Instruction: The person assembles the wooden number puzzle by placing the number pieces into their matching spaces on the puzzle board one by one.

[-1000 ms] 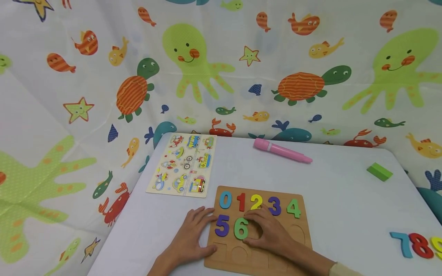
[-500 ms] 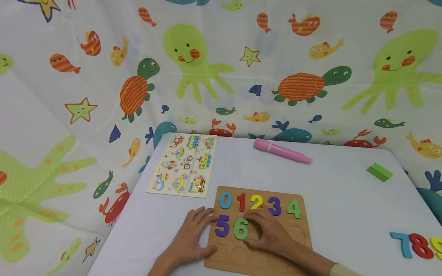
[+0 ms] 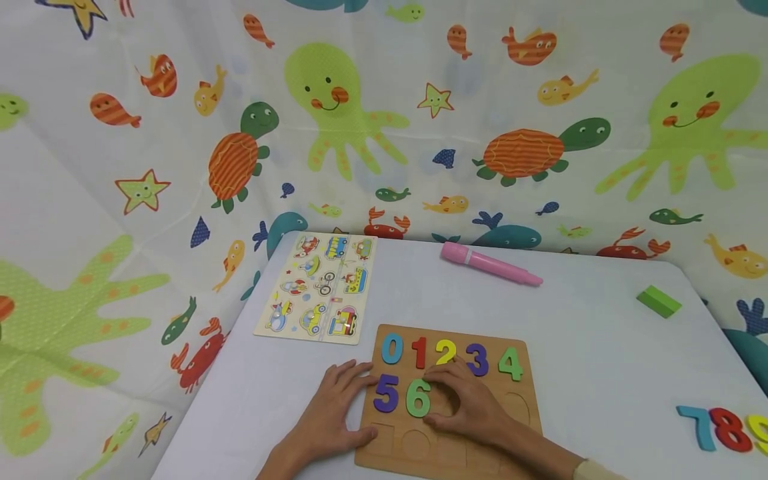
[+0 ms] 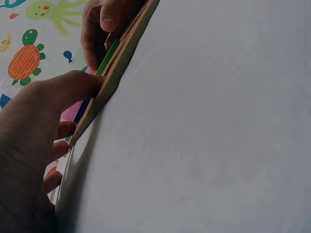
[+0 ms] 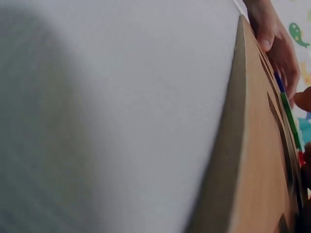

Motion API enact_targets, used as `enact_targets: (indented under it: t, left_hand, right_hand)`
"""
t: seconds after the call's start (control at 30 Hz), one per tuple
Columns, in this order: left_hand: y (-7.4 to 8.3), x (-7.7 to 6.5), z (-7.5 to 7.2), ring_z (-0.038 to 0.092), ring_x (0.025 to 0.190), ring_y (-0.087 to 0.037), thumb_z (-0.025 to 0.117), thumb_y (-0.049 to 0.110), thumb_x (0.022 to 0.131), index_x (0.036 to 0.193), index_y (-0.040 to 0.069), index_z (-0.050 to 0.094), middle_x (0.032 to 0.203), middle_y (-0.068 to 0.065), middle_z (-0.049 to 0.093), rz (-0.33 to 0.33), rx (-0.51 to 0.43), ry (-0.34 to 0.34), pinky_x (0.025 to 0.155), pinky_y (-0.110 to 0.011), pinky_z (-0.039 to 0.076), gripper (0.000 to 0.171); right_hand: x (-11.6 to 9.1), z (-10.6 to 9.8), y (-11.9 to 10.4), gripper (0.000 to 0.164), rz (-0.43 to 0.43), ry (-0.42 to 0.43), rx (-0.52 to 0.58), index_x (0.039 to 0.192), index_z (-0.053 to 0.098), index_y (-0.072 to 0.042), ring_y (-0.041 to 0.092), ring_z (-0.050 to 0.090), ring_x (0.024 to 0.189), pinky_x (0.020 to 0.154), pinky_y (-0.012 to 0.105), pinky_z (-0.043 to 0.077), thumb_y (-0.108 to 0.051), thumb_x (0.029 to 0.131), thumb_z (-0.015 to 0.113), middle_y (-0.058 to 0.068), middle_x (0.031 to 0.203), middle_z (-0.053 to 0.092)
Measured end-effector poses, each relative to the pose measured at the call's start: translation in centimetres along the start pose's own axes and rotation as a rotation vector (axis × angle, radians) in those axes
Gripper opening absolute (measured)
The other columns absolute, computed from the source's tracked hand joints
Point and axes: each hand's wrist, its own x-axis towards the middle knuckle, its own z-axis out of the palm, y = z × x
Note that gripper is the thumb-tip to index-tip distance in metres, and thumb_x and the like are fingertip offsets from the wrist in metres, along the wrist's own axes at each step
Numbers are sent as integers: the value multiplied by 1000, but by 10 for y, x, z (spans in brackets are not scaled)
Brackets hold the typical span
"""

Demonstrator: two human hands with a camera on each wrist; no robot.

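In the head view, a wooden number board (image 3: 441, 460) lies at the table's front, holding coloured numerals 0 to 6. My left hand (image 3: 327, 417) rests at its left edge, thumb near the lower corner and fingers spread beside the purple 5 (image 3: 386, 393). With thumb and forefinger, my right hand (image 3: 471, 407) pinches the green number 6 (image 3: 411, 400) at its right side. That hand partly covers the yellow 2 (image 3: 445, 348). In the left wrist view the left thumb (image 4: 87, 87) touches the board's edge. The green 6 (image 5: 290, 119) stands slightly proud of the board in the right wrist view.
A blue 7 (image 3: 702, 427), red 8 (image 3: 730, 430) and cut-off yellow 9 (image 3: 759, 427) lie at the right. Behind are a picture puzzle board (image 3: 318, 287), a pink marker (image 3: 492, 263) and a green block (image 3: 659, 301). A sea-animal curtain (image 3: 372, 80) surrounds the table.
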Motion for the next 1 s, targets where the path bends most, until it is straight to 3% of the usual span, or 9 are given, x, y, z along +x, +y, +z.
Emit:
enact_targets:
  t: [0.27,0.4,0.47,0.53,0.6,0.73,0.77,0.87,1.0]
  left_hand:
    - [-1,0,4,24,144,-25,64,69,78,140,30,52,154,9,35,-1,-2,-17,113,-61,18,74]
    - [0,-1,5,25,144,-25,67,67,77,139,29,53,154,8,36,6,1,-16,112,-60,19,74]
    - [1,-1,5,24,144,-25,68,66,76,139,30,52,154,8,36,6,4,-16,113,-60,19,74]
    - [1,-1,5,24,144,-24,69,65,76,139,30,52,154,9,36,6,5,-14,113,-59,19,74]
    - [1,-1,4,24,144,-24,70,64,75,139,30,52,154,9,35,10,7,-11,113,-59,19,75]
    - [0,0,3,25,143,-26,70,64,75,140,30,52,154,8,36,20,10,-3,112,-61,20,75]
    - [0,-1,3,26,143,-26,70,63,75,140,29,52,154,8,36,21,10,-2,112,-61,20,75]
    - [1,-1,2,27,143,-26,71,62,74,139,29,53,153,7,37,17,7,7,112,-60,20,75]
    - [1,-2,1,28,142,-27,71,62,74,138,28,54,153,5,39,17,2,15,111,-61,21,75]
  right_hand:
    - [-3,-14,3,56,-6,35,117,131,62,-20,14,50,123,104,33,42,-30,80,83,-8,132,57]
    - [-10,-42,11,61,-25,72,103,132,60,-14,18,50,124,104,26,41,-22,78,86,1,133,56]
    - [-18,-63,18,65,7,91,55,133,59,-13,19,49,125,103,33,44,-20,75,88,3,135,55]
    - [-29,-89,27,67,56,110,16,133,59,-12,19,48,126,105,37,43,-18,73,89,3,135,55]
    - [-44,-116,35,69,168,115,-34,135,58,-14,21,45,128,104,50,42,-22,73,89,3,137,54]
    - [-84,-174,56,72,389,97,-105,139,54,-13,39,33,133,98,71,33,-30,78,86,15,141,48]
    - [-96,-188,62,74,456,82,-118,142,51,-12,45,29,134,89,78,32,-32,79,85,19,144,45]
    - [-131,-225,83,80,583,43,-182,144,44,-5,56,13,135,88,85,19,-34,81,82,30,145,36]
    - [-178,-257,110,86,691,-22,-295,142,36,4,64,-2,133,92,85,-1,-37,81,81,41,139,27]
